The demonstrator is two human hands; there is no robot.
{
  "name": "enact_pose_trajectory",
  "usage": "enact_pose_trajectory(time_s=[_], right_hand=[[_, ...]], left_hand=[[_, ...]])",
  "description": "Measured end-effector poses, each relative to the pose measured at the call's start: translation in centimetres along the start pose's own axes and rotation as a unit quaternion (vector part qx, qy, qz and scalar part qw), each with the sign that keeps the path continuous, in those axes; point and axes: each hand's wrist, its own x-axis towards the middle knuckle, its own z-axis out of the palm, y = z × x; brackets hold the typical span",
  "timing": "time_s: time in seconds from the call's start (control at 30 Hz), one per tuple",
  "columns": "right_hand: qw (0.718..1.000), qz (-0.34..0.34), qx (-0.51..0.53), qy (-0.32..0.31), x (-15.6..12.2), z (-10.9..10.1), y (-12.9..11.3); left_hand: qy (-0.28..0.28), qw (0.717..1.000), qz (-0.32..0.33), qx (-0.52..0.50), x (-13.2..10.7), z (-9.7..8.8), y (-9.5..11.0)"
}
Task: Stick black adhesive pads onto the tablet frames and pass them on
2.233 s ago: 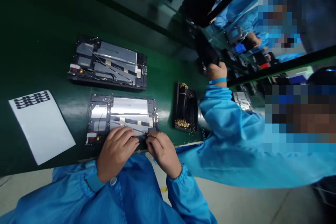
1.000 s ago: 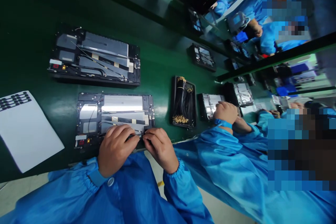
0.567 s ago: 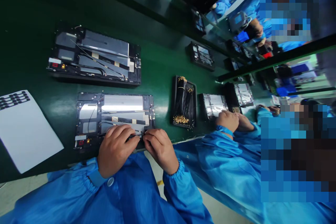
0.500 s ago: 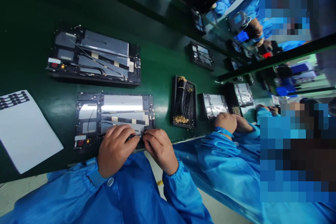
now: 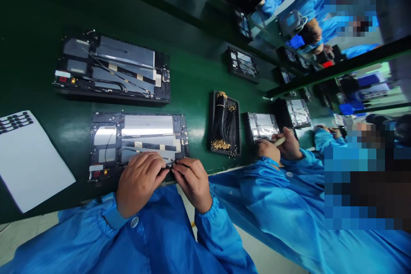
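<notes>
Device (image 5: 147, 124) prob. partly under L hand (image 5: 141, 184).

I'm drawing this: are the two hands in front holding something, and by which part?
I can't tell: the left hand and right hand are at the near edge of the open device, hiding whatever they might hold.

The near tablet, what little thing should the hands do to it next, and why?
Maybe a gentle press with the right hand at the near tablet's closest edge, while the left hand steadies it. The fingertips of both hands nearly meet there, though what they touch is too hidden to tell.
</notes>
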Motion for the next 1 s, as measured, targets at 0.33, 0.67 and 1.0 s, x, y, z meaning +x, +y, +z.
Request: enact_pose_trajectory(time_s=[0.33, 0.67, 1.0], right_hand=[[1.0, -0.025, -0.008, 0.005, -0.6, 0.4, 0.5], [0.998, -0.046, -0.038, -0.008, -1.0, 0.8, 0.3], [0.996, -0.056, -0.073, 0.008, -3.7, 1.3, 1.4]], left_hand=[[-0.038, 0.999, -0.038, -0.011, 0.0, -0.1, 0.3], [-0.071, 0.995, -0.031, -0.067, -0.4, -0.8, -0.4], [0.027, 0.997, -0.062, 0.03, -4.8, -6.1, -2.9]])
